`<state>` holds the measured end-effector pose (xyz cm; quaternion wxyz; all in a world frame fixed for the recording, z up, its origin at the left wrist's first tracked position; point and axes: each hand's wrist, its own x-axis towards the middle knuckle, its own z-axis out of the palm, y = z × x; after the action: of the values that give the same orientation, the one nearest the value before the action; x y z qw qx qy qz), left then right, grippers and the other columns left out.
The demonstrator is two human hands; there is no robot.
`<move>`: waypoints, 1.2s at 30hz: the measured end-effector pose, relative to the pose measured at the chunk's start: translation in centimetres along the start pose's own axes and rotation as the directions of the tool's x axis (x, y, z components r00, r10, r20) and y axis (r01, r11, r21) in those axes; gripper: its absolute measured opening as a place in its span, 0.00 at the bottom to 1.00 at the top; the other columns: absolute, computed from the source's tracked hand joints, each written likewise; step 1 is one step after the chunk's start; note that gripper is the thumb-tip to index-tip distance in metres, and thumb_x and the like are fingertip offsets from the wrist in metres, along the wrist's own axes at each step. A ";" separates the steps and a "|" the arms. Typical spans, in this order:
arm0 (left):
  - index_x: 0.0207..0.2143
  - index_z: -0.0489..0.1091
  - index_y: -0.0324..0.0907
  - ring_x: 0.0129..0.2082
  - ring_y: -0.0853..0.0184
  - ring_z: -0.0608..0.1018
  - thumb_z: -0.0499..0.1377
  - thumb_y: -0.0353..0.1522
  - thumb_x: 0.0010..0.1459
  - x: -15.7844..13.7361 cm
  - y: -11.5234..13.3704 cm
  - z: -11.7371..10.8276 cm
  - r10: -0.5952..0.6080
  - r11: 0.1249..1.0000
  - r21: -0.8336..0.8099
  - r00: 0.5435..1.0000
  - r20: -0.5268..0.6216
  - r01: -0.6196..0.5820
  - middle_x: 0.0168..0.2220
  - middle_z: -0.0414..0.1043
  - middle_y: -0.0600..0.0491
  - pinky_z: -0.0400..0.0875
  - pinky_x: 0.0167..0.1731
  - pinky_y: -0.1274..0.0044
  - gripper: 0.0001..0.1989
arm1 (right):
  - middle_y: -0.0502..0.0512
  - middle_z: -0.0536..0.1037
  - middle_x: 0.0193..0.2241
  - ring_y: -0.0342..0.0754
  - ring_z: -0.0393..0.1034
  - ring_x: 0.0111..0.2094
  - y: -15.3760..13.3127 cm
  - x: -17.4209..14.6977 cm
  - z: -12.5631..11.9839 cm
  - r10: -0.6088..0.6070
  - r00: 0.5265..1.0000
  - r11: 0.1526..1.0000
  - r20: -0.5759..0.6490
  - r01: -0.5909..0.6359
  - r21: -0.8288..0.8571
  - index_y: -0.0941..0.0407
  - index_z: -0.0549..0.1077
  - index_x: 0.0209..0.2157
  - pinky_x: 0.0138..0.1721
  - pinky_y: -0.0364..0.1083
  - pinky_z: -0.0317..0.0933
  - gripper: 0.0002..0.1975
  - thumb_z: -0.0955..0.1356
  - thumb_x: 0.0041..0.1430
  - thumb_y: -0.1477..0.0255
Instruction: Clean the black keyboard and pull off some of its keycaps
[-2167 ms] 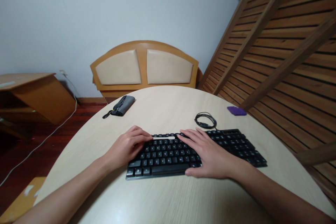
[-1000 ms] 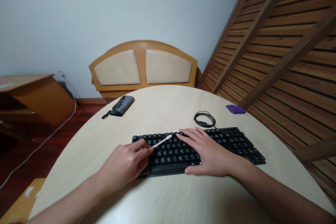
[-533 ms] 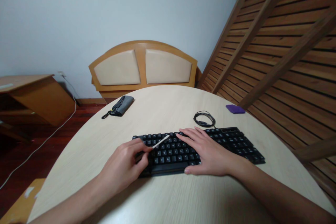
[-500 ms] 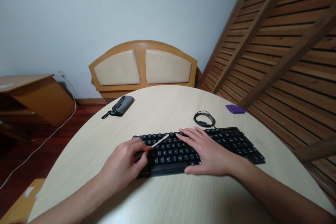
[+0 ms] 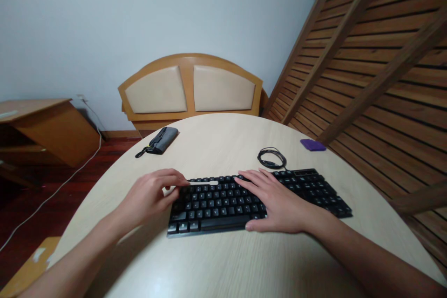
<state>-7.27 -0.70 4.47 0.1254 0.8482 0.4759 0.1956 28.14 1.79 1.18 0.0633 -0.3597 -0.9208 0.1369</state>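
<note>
A black keyboard (image 5: 223,224) lies on the round pale table in front of me. My left hand (image 5: 153,198) is over its upper left corner, thumb and fingers pinched round a slim white stick with a wider head, which looks like a toothbrush (image 5: 213,182). Its head lies along the top rows of keys, pointing right; the bristles cannot be made out and the other end is hidden in my hand. My right hand (image 5: 268,200) rests flat across the right-centre keys, fingers spread, with the thumb at the front edge.
A coiled black cable (image 5: 271,158) lies behind the keyboard. On the table (image 5: 216,144) are a grey pouch (image 5: 162,140) with a black strap at far left and a folded purple cloth (image 5: 313,145) at far right. A padded headboard (image 5: 190,84) and slatted wood panel (image 5: 366,84) stand beyond.
My left hand has moved left and away from me, taking the toothbrush with it and uncovering the keyboard's lower left keys. The brush now lies nearly level. My right hand has stayed put.
</note>
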 end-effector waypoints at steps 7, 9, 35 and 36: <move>0.36 0.77 0.44 0.31 0.68 0.77 0.55 0.33 0.63 0.7 -3.0 -1.3 -0.027 0.994 -0.107 0.999 0.044 0.031 0.36 0.78 0.53 0.70 0.30 0.78 0.10 | 0.65 0.53 0.70 0.66 0.44 0.70 0.0 0.0 0.1 -0.002 1.000 1.000 0.000 0.002 0.006 0.54 0.55 0.70 0.68 0.68 0.35 0.53 0.68 0.51 0.39; 0.37 0.77 0.43 0.31 0.68 0.77 0.55 0.33 0.64 0.7 -3.2 -1.1 -0.010 0.989 -0.150 0.999 0.050 0.017 0.37 0.78 0.52 0.70 0.30 0.78 0.10 | 0.65 0.53 0.70 0.66 0.44 0.70 0.0 0.0 0.1 -0.004 1.000 1.000 -0.003 0.004 0.011 0.54 0.55 0.70 0.68 0.68 0.35 0.53 0.68 0.51 0.39; 0.39 0.78 0.43 0.39 0.63 0.78 0.56 0.35 0.64 0.8 -5.5 -1.5 -0.017 0.977 -0.208 0.993 0.118 0.041 0.40 0.80 0.49 0.72 0.40 0.74 0.11 | 0.64 0.53 0.70 0.67 0.46 0.69 0.2 -0.1 0.1 -0.006 1.000 1.000 -0.018 0.007 0.015 0.53 0.55 0.70 0.68 0.68 0.37 0.53 0.69 0.50 0.39; 0.39 0.78 0.42 0.38 0.63 0.78 0.57 0.35 0.63 0.8 -5.6 -1.5 -0.034 0.975 -0.215 0.991 0.127 0.061 0.40 0.79 0.49 0.72 0.39 0.75 0.10 | 0.64 0.53 0.70 0.67 0.46 0.69 0.2 -0.1 0.1 -0.005 1.000 1.000 -0.019 0.006 0.018 0.52 0.55 0.70 0.68 0.68 0.37 0.53 0.69 0.50 0.39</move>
<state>-11.85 2.88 3.76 0.2517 0.8281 0.4629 0.1912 28.35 1.80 1.01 0.0757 -0.3579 -0.9199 0.1416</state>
